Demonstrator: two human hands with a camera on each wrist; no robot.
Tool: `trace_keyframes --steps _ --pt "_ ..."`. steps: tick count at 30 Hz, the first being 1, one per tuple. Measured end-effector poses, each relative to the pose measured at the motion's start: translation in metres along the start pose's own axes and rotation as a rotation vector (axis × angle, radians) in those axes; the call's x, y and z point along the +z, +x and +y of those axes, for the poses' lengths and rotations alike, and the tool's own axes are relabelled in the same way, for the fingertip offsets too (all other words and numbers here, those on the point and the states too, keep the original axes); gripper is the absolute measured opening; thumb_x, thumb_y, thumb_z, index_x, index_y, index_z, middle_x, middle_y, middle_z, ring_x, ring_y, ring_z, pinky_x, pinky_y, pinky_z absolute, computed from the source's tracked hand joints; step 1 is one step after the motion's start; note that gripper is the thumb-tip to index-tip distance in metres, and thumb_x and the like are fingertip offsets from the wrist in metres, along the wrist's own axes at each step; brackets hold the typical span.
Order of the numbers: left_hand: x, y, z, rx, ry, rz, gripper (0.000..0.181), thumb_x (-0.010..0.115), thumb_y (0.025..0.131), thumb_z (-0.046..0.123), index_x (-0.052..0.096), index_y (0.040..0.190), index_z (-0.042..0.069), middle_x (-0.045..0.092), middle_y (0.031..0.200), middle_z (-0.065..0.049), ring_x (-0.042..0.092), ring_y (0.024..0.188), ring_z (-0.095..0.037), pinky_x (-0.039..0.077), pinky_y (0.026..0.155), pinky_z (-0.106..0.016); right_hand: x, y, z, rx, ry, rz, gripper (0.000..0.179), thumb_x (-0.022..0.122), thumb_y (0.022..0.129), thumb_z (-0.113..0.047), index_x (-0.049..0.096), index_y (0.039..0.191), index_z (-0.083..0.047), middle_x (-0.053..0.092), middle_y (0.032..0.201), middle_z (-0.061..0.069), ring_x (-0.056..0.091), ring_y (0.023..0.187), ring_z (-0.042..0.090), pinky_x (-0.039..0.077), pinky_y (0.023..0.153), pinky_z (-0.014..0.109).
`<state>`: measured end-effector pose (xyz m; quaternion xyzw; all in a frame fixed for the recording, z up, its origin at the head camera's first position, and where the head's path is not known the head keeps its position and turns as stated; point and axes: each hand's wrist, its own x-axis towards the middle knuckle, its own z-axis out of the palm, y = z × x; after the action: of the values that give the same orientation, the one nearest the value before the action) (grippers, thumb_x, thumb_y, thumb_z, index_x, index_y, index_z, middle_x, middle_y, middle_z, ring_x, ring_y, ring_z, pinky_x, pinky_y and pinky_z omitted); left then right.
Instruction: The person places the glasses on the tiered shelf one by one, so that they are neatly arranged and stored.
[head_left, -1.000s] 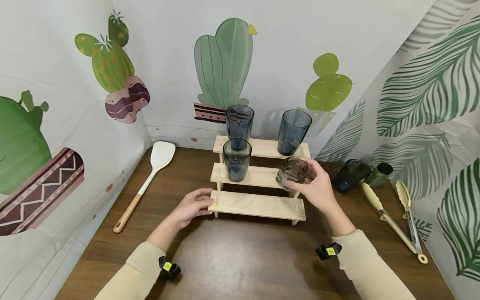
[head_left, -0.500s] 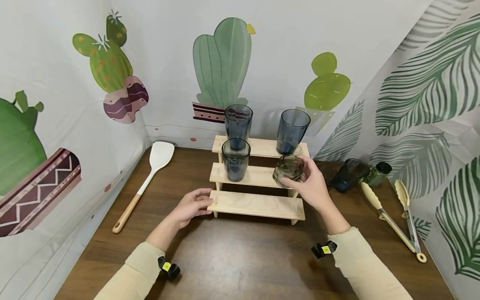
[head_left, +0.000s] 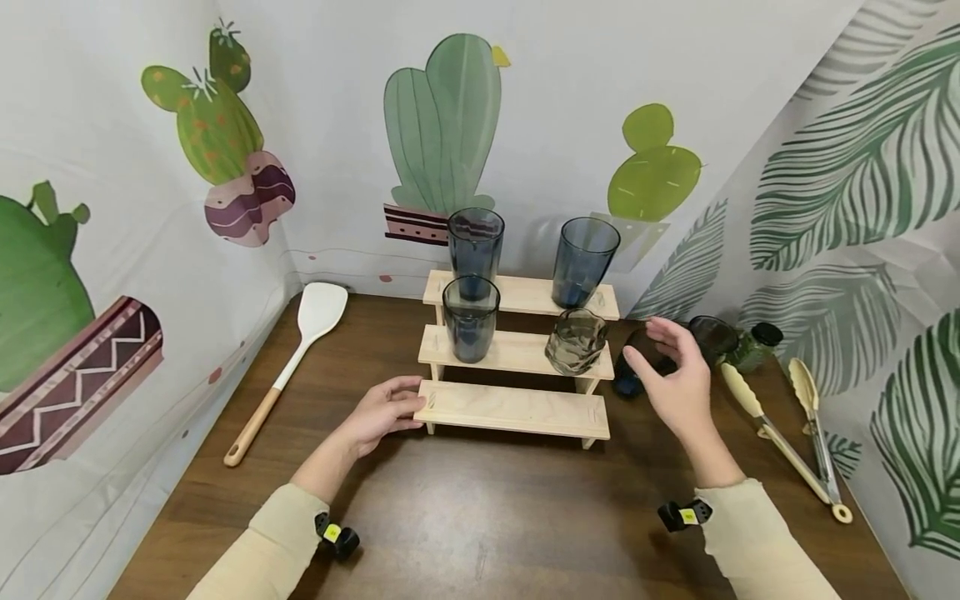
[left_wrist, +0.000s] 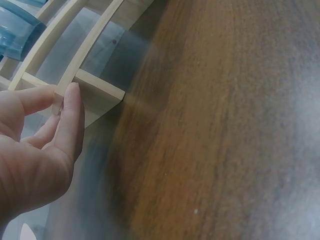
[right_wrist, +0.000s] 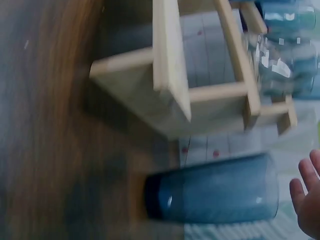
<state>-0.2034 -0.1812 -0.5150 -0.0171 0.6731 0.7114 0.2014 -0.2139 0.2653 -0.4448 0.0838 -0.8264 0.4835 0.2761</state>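
At the left end of the lowest step of a three-step wooden stand (head_left: pixel 517 408), my left hand (head_left: pixel 382 415) pinches the board between thumb and fingers, as the left wrist view also shows. My right hand (head_left: pixel 678 379) is held with fingers spread, over a tall blue glass (right_wrist: pixel 215 190) on the table beside the stand, partly hidden by the hand in the head view. A short wavy smoky glass (head_left: pixel 576 343) sits at the right of the middle step. A tall dark glass (head_left: pixel 471 325) stands at that step's left. The top step bears blue glasses at left (head_left: pixel 476 242) and right (head_left: pixel 585 262).
Another dark glass (head_left: pixel 712 335) and a small black-lidded jar (head_left: pixel 757 346) stand at the back right. Cream-tipped tongs (head_left: pixel 817 433) lie on the right, a white spatula (head_left: pixel 322 312) with wooden handle on the left. A printed cloth backdrop (head_left: pixel 337 150) rises behind the table.
My right hand has let go of the short wavy glass on the middle step and moved right to the tall glass beside the stand. The left hand stays on the lowest step.
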Motion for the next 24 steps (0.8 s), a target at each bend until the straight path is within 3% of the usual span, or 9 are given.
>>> trace_keyframes --steps 3,7,9,14,18,24 --pt "0.000 0.000 0.000 -0.004 -0.002 0.002 0.059 0.067 0.102 0.009 0.039 0.152 -0.006 0.061 0.125 -0.023 0.068 0.096 -0.021 0.062 0.082 -0.032 -0.009 -0.002 0.012 0.072 -0.076 0.011 0.063 0.085 0.089 -0.015 0.057 0.145 -0.009 0.059 0.136 0.010 0.053 0.125 0.022 0.043 0.108 0.032" --pt "0.000 -0.001 0.000 -0.012 -0.004 0.009 0.058 0.066 0.102 0.008 0.040 0.152 -0.006 0.061 0.125 -0.023 0.068 0.096 -0.021 0.062 0.082 -0.032 -0.014 -0.006 0.028 0.190 -0.130 -0.046 0.078 0.085 0.089 -0.029 0.046 0.154 -0.011 0.047 0.150 0.012 0.043 0.138 0.031 0.039 0.111 0.055" --pt "0.000 -0.001 0.000 -0.011 -0.003 0.007 0.058 0.066 0.102 0.008 0.040 0.152 -0.006 0.061 0.125 -0.023 0.068 0.096 -0.021 0.062 0.082 -0.032 -0.014 -0.007 0.036 0.243 -0.140 -0.080 0.088 0.085 0.088 -0.035 0.039 0.158 -0.012 0.042 0.156 0.014 0.040 0.141 0.034 0.039 0.109 0.060" --pt "0.000 0.001 0.002 -0.016 0.004 0.001 0.058 0.066 0.102 0.008 0.039 0.152 -0.007 0.061 0.125 -0.023 0.068 0.095 -0.021 0.062 0.082 -0.033 -0.009 -0.011 0.052 0.331 -0.152 -0.158 0.106 0.088 0.084 -0.040 0.023 0.164 -0.012 0.037 0.159 0.020 0.041 0.139 0.041 0.044 0.101 0.061" --pt "-0.002 0.002 0.004 -0.026 0.014 0.002 0.057 0.066 0.100 0.006 0.041 0.151 -0.007 0.062 0.122 -0.022 0.069 0.093 -0.021 0.062 0.082 -0.033 -0.005 -0.014 0.061 0.376 -0.151 -0.176 0.110 0.088 0.084 -0.037 0.016 0.164 -0.014 0.041 0.153 0.021 0.046 0.130 0.042 0.043 0.097 0.056" --pt "-0.002 0.001 0.007 -0.042 0.014 0.021 0.056 0.067 0.099 0.004 0.044 0.149 -0.007 0.064 0.119 -0.022 0.069 0.091 -0.020 0.062 0.080 -0.033 0.001 -0.016 0.069 0.406 -0.105 -0.159 0.109 0.090 0.084 -0.029 0.017 0.163 -0.011 0.039 0.153 0.022 0.043 0.136 0.041 0.039 0.105 0.056"
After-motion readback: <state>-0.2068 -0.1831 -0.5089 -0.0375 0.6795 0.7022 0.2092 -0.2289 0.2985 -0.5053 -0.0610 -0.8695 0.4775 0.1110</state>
